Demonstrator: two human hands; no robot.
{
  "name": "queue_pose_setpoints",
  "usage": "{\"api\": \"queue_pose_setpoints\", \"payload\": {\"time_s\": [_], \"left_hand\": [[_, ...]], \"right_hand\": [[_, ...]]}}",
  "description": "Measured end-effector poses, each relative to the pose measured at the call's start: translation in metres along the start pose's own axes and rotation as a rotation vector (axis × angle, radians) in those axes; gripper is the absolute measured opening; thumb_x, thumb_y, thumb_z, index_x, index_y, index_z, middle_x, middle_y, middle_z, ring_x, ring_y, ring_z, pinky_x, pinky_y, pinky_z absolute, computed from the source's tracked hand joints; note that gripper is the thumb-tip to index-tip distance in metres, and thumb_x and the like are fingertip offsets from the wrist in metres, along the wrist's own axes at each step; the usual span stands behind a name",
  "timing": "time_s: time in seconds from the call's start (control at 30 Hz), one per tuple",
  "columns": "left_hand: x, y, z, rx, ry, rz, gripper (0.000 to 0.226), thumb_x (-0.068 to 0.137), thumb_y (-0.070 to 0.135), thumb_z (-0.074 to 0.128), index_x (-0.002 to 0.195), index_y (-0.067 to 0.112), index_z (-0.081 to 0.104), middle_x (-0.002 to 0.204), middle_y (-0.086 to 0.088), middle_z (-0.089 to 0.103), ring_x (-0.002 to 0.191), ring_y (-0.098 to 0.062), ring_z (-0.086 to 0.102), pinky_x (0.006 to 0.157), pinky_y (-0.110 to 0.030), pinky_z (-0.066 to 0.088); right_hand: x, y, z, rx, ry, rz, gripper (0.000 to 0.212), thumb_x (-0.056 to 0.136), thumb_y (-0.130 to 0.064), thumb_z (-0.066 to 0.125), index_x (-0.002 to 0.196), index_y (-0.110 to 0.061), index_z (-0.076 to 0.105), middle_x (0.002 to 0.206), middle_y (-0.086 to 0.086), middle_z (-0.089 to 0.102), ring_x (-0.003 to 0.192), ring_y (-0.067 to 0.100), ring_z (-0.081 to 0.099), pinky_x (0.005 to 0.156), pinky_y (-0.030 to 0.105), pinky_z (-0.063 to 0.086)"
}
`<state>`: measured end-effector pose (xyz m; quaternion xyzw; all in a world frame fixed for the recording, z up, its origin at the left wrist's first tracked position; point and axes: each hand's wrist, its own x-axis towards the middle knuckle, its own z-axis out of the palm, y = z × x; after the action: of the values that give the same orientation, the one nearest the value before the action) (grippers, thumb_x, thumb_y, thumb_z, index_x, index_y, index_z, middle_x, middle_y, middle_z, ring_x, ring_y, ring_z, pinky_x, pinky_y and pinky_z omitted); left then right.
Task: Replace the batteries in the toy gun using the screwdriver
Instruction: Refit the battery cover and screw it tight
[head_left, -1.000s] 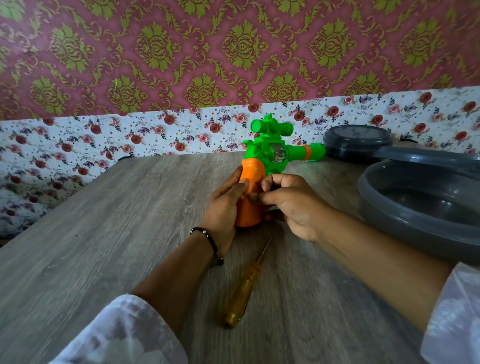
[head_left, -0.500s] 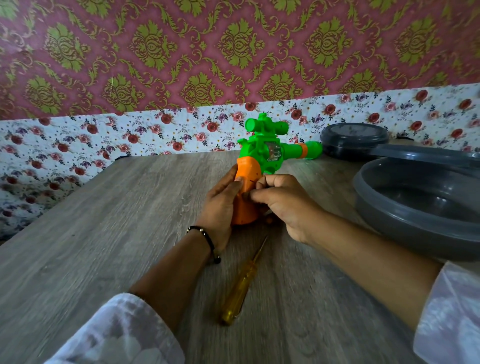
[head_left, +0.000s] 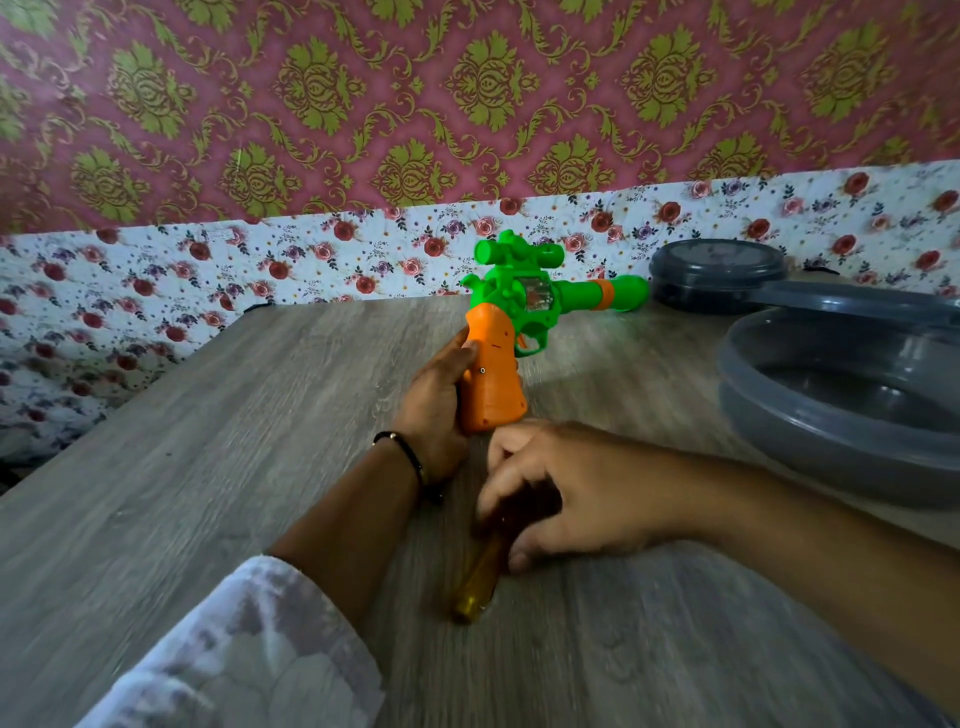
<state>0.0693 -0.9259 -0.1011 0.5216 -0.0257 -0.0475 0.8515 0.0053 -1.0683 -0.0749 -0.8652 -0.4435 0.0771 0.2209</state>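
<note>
The toy gun (head_left: 519, 317) has a green body and barrel and an orange grip with a small screw in its side. My left hand (head_left: 434, 400) holds the orange grip from the left, with the barrel pointing right. The yellow-handled screwdriver (head_left: 475, 582) lies on the wooden table (head_left: 208, 467) just below the gun. My right hand (head_left: 566, 493) rests over the screwdriver's upper part, fingers curled around it; the shaft and tip are hidden under the hand. The image is blurred with motion.
A large grey plastic bowl (head_left: 841, 410) stands at the right edge of the table, with a grey lid (head_left: 852, 304) behind it and a round dark container (head_left: 719, 273) near the wall. Flowered wallpaper runs along the back.
My right hand has left the gun's grip and come down onto the screwdriver. The left hand still holds the gun, whose grip side with the screw now shows.
</note>
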Motion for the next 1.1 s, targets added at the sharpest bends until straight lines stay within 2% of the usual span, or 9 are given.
{"api": "queue_pose_setpoints", "payload": {"time_s": [0.2,0.33,0.43,0.5,0.63,0.73,0.87,1.0,1.1], "left_hand": [[-0.003,0.002,-0.003,0.093,-0.015,0.015,0.043,0.099,0.025,0.038,0.142,0.023,0.038,0.132,-0.015,0.054,0.103,-0.029,0.060,0.086,-0.042,0.050],[-0.006,0.003,-0.002,0.120,-0.050,0.029,0.044,0.101,0.018,0.032,0.144,0.012,0.034,0.138,-0.015,0.049,0.092,-0.032,0.066,0.061,-0.022,0.055],[-0.004,0.002,-0.001,0.056,-0.032,0.000,0.046,0.100,0.025,0.034,0.145,0.018,0.035,0.140,-0.012,0.050,0.104,-0.026,0.061,0.080,-0.038,0.053],[-0.004,0.002,0.001,0.072,-0.019,0.006,0.045,0.100,0.024,0.033,0.144,0.020,0.036,0.136,-0.010,0.054,0.105,-0.024,0.059,0.086,-0.040,0.049],[-0.004,0.002,0.000,0.081,-0.020,0.023,0.043,0.100,0.025,0.033,0.143,0.022,0.038,0.116,-0.004,0.063,0.091,-0.019,0.062,0.079,-0.035,0.050],[-0.004,0.002,0.000,0.075,-0.010,0.020,0.042,0.100,0.026,0.033,0.142,0.022,0.039,0.110,-0.003,0.064,0.087,-0.018,0.063,0.075,-0.034,0.051],[-0.004,0.001,-0.001,0.040,-0.011,0.017,0.045,0.099,0.027,0.035,0.142,0.017,0.039,0.102,-0.010,0.064,0.080,-0.021,0.064,0.065,-0.031,0.056],[-0.003,0.001,-0.004,0.044,-0.003,0.008,0.046,0.099,0.027,0.035,0.143,0.017,0.037,0.103,-0.010,0.064,0.082,-0.021,0.065,0.065,-0.030,0.057],[-0.002,0.000,-0.004,0.045,-0.002,0.013,0.043,0.099,0.027,0.036,0.141,0.020,0.038,0.103,-0.011,0.065,0.081,-0.022,0.065,0.066,-0.031,0.056]], "right_hand": [[-0.001,0.003,-0.006,-0.138,0.231,-0.066,0.015,0.076,-0.028,0.074,0.087,-0.019,0.070,0.073,-0.012,0.047,0.070,-0.002,0.042,0.063,0.016,0.032],[-0.009,0.008,-0.019,0.010,0.615,-0.011,0.018,0.073,-0.030,0.075,0.082,-0.017,0.067,0.058,-0.008,0.051,0.055,0.004,0.048,0.052,0.015,0.034],[-0.014,0.011,-0.022,0.190,0.782,0.010,0.015,0.073,-0.025,0.069,0.080,-0.016,0.060,0.066,0.002,0.060,0.058,0.015,0.055,0.056,0.033,0.045],[-0.015,0.011,-0.021,0.285,0.807,-0.037,0.013,0.074,-0.014,0.067,0.078,-0.015,0.055,0.067,0.007,0.059,0.058,0.024,0.055,0.053,0.037,0.044],[-0.015,0.015,-0.018,0.446,0.833,-0.002,0.010,0.074,-0.008,0.065,0.078,-0.015,0.058,0.062,0.012,0.059,0.052,0.028,0.056,0.044,0.033,0.043],[-0.012,0.015,-0.018,0.863,0.830,0.082,0.016,0.080,0.008,0.058,0.090,-0.005,0.062,0.062,0.014,0.062,0.052,0.025,0.058,0.042,0.028,0.047],[-0.014,0.016,-0.024,1.244,0.790,0.141,0.019,0.086,0.000,0.052,0.103,0.007,0.056,0.073,0.020,0.065,0.063,0.029,0.062,0.051,0.029,0.055],[-0.017,0.017,-0.023,1.039,0.844,0.143,0.007,0.089,-0.001,0.053,0.085,-0.001,0.058,0.074,0.019,0.065,0.057,0.024,0.059,0.048,0.029,0.054],[-0.018,0.020,-0.020,0.658,0.881,0.082,0.005,0.086,-0.006,0.063,0.082,-0.008,0.064,0.067,0.004,0.066,0.049,0.011,0.054,0.043,0.026,0.048]]}}
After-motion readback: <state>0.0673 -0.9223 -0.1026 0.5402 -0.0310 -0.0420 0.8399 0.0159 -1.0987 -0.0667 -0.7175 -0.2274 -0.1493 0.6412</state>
